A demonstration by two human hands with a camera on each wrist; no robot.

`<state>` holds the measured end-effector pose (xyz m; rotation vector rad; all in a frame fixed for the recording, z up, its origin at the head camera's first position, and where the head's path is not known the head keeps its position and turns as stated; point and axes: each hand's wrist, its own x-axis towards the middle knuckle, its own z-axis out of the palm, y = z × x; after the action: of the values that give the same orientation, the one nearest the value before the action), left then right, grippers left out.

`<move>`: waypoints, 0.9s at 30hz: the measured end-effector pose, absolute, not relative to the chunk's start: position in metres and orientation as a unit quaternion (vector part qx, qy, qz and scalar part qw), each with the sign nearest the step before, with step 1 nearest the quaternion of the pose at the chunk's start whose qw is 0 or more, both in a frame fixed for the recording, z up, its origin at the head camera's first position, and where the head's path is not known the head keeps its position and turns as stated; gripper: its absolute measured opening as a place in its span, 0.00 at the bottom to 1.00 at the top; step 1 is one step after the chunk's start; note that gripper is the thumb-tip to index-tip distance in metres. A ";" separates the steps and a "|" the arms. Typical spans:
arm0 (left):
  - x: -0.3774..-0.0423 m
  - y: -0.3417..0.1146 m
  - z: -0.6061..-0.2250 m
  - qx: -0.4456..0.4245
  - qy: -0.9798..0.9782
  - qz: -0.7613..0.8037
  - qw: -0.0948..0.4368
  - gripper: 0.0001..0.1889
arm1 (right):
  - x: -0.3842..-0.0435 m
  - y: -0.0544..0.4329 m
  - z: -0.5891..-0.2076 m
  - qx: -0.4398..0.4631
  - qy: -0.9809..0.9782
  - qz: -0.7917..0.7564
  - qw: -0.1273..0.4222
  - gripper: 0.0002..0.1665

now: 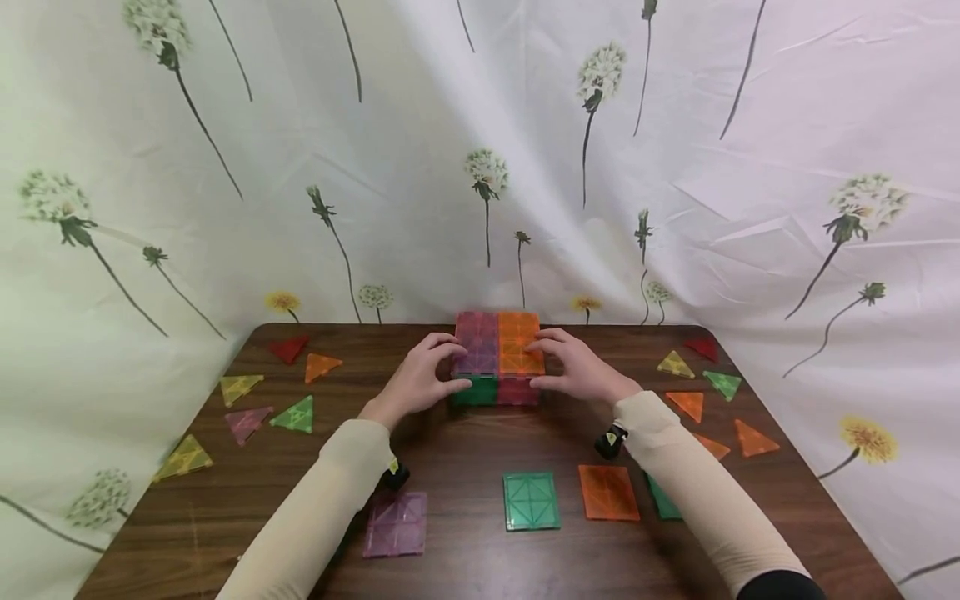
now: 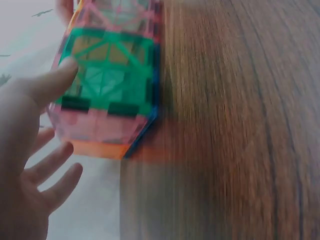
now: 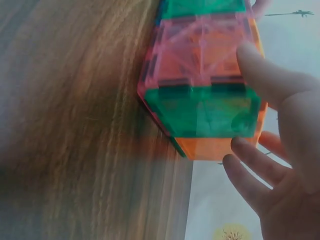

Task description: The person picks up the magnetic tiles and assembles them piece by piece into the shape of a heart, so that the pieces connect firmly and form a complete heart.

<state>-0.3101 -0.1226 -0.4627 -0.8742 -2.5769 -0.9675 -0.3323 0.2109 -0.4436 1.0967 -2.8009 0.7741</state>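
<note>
Tile box (image 1: 498, 360): translucent, glossy, rectangular.

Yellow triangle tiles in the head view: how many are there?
3: a yellow tile on the left of the table, another yellow tile nearer the camera there, a third yellow tile on the right. Sleeves may hide more.

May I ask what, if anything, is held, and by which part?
The magnetic tile box: left hand and right hand appear to hold it by opposite ends.
</note>
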 end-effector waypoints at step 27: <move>-0.333 -0.113 -0.468 -0.233 -0.895 -0.361 0.119 0.23 | -0.355 0.204 -0.447 0.317 -0.915 0.248 0.017 0.34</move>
<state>-0.3331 -0.1132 -0.4677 -0.6813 -2.6169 -1.0569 -0.3550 0.2040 -0.4468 0.9839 -2.8452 0.7699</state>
